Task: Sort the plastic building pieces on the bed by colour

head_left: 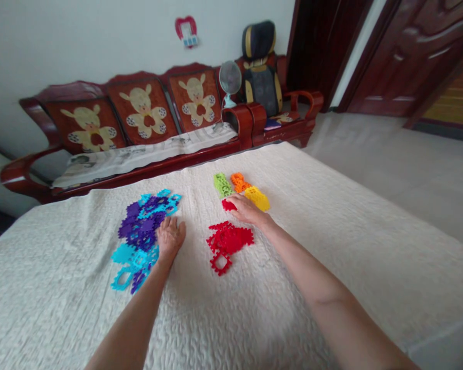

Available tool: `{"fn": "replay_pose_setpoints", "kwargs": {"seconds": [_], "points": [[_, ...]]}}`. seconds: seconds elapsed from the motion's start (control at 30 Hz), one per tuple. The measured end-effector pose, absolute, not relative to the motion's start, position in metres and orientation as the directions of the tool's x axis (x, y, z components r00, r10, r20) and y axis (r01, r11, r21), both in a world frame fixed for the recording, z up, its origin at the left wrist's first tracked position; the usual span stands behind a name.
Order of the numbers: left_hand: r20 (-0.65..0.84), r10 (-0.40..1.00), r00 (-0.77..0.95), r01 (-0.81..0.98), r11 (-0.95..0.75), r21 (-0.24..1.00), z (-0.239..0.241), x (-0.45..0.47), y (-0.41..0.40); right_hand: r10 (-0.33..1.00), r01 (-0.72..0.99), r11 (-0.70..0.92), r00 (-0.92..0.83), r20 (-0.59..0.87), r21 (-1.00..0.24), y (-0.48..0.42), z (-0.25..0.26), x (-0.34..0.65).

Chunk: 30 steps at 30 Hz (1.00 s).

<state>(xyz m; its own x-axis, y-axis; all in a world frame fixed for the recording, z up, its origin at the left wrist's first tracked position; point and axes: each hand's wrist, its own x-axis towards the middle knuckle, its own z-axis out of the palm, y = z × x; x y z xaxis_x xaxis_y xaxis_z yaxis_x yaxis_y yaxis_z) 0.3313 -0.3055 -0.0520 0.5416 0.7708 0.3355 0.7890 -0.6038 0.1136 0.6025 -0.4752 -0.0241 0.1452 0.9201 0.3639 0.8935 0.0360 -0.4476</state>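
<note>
My right hand has its fingers closed on red toothed plastic pieces, just in front of a light green stack and beside a yellow stack. An orange stack stands behind it. Nearer to me lies a loose heap of red interlocking pieces, one of them a square frame. My left hand rests open at the right edge of a mixed heap of purple pieces and light blue pieces, thumb apart. Its fingertips touch the purple ones.
A cream quilted cover lies over the table. Beyond its far edge stands a wooden sofa with bear-patterned cushions. A small fan and a chair with a black and tan massage pad are farther right.
</note>
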Motion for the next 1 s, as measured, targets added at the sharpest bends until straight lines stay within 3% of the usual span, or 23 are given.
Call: {"fn": "replay_pose_setpoints", "kwargs": {"seconds": [0.57,1.0], "points": [[0.358,0.780,0.513,0.791,-0.591,0.156,-0.058,0.332,-0.306,0.989,0.933,-0.110,0.136,0.053,-0.343,-0.437,-0.008,0.621],[0.334,0.792,0.510,0.799,-0.581,0.156,-0.056,0.332,-0.306,0.998,0.971,-0.070,0.067,-0.022,-0.227,-0.434,-0.001,0.622]]}}
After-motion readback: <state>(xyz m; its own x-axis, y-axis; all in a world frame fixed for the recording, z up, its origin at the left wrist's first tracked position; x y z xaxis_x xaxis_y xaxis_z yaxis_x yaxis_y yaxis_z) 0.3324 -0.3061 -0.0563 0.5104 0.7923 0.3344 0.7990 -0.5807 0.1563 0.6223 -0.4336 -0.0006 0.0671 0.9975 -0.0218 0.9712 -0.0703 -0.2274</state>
